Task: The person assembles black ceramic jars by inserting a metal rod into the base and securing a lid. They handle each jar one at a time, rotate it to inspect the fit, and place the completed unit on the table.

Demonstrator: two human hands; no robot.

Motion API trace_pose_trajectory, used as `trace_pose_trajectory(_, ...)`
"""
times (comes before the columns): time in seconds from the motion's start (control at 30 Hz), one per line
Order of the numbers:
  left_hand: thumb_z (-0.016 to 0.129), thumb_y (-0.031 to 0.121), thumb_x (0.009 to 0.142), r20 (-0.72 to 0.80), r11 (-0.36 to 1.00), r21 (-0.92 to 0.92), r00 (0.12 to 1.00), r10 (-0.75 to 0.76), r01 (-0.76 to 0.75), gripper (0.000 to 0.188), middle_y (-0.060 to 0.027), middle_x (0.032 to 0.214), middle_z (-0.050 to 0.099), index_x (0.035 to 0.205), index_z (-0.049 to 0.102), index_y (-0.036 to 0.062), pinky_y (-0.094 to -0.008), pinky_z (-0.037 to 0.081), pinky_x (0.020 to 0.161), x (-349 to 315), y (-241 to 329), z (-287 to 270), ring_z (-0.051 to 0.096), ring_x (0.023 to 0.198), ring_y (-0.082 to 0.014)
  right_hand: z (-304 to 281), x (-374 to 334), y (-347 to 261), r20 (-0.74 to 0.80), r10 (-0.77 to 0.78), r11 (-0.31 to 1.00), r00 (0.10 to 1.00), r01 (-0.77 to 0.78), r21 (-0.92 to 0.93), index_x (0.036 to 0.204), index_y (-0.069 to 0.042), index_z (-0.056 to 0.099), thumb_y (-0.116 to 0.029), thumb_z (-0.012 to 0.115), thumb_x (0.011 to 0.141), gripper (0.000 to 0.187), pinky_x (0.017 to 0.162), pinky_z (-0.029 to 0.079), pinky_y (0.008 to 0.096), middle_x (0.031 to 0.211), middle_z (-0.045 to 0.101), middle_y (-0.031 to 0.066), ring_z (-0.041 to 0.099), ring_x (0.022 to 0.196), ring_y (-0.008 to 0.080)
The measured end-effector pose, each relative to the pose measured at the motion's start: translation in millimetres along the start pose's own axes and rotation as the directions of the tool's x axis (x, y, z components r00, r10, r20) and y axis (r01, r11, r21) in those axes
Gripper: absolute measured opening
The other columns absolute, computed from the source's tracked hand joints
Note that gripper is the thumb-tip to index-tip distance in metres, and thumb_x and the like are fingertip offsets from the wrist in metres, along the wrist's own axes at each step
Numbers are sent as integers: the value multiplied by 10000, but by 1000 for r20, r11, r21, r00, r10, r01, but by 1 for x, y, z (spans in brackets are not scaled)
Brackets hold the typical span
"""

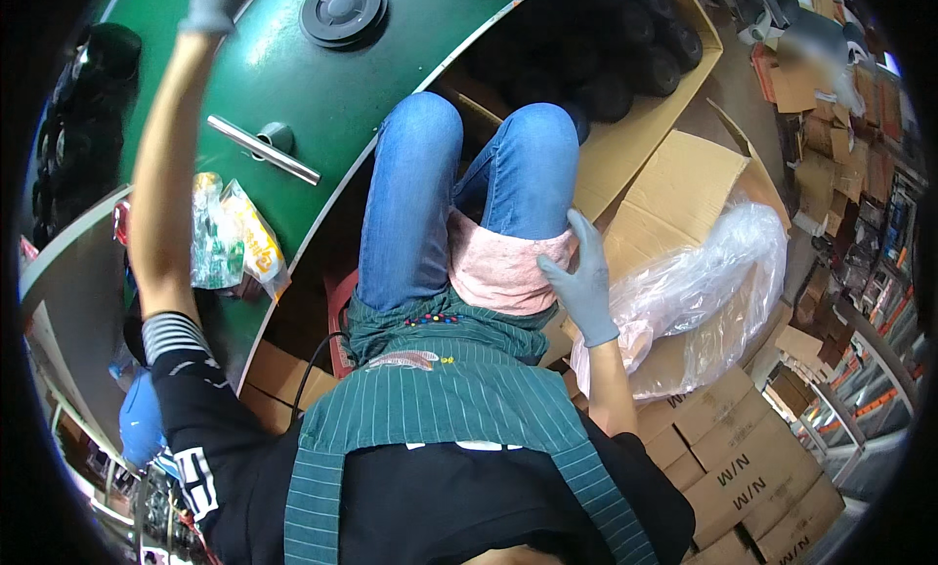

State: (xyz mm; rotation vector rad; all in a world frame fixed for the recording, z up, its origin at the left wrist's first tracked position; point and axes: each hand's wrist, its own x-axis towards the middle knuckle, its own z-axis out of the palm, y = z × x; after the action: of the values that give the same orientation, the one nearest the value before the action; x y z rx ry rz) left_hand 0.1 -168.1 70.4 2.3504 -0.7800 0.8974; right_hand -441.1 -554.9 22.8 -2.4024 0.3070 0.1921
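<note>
My left hand [211, 6], in a grey glove, reaches far out over the green table [322, 86] at the upper left. Its fingers run past the picture's edge, so what they do is hidden. Nearest to it on the table lie stacked black round discs [342, 12]. A shiny metal tube [264, 150] lies closer to me, against a small grey round piece [277, 135]. My right hand [586, 287], gloved too, rests at the edge of a pink cloth [503, 267] on my right thigh. Its thumb and fingers are apart, with nothing held between them.
An open carton [645, 135] with several black round parts stands beyond my knees. At right, another open box [674, 189] holds a clear plastic bag [723, 272]. Closed cartons [743, 467] are stacked at lower right. Plastic packets [244, 238] lie near the table's edge; dark round parts [83, 135] line the left.
</note>
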Motion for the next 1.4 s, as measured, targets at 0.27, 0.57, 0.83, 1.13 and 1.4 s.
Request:
trace_pose_trajectory(0.27,841,195,866,455,811,-568,874,168,139,279,-95,1206,744,1124,765,119,-478,534,1069,-145,251,-12,685,1192,-317,-24,11,11,-201,-410,909,889,380,-174,911,-85,657,-156,888,858,248,922,520,436,912,650,77,636,912,304)
trace_pose_trajectory(0.57,836,152,879,567,832,-469,824,26,297,271,-113,1168,769,1134,774,86,-451,579,964,-127,260,-57,730,1091,-337,-53,44,1,-206,-287,945,935,241,-220,1391,-25,641,-329,821,919,590,1169,420,490,1433,603,197,542,1395,376)
trace_pose_trajectory(0.83,800,133,907,550,789,-512,835,-4,341,289,-127,1209,763,1188,777,67,-448,565,990,-132,261,-61,718,1116,-349,44,102,-64,594,-398,407,699,715,-568,1062,-148,846,-322,736,937,241,1273,241,634,1358,683,86,506,1452,304)
trace_pose_trajectory(1.13,764,71,931,519,785,-451,841,-157,425,302,-151,1220,758,1232,762,49,-432,562,1006,-141,209,-94,722,1134,-340,48,152,-81,267,-445,526,855,490,-695,1380,-136,672,-453,736,940,546,1222,279,620,1376,638,80,509,1391,296)
trace_pose_trajectory(1.4,789,253,942,496,809,-293,804,-327,510,310,-155,1171,761,1204,781,88,-471,551,1022,-145,118,-94,706,1117,-372,29,92,-20,610,-631,404,479,874,-269,1144,-83,769,-397,715,932,383,1223,342,698,1274,721,158,615,1344,358)
